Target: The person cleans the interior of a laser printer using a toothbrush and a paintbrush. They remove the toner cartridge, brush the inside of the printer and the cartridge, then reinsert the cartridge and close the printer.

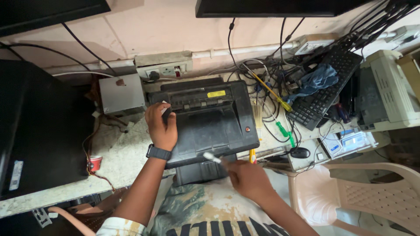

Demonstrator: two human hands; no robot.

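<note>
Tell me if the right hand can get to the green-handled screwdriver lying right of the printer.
Probably yes. The right hand holds a small white tool at the printer front; the green-handled screwdriver lies nearby on cables, uncovered.

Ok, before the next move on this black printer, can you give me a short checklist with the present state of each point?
1. Left hand steadies the black printer: ok, it rests on the top left.
2. Right hand grips the white-tipped tool: ok.
3. Printer sits fully on the bench: not ok, its front overhangs the edge.
4. Screwdrivers within reach: ok, right of the printer.
5. Printer unplugged: cannot tell.
</note>
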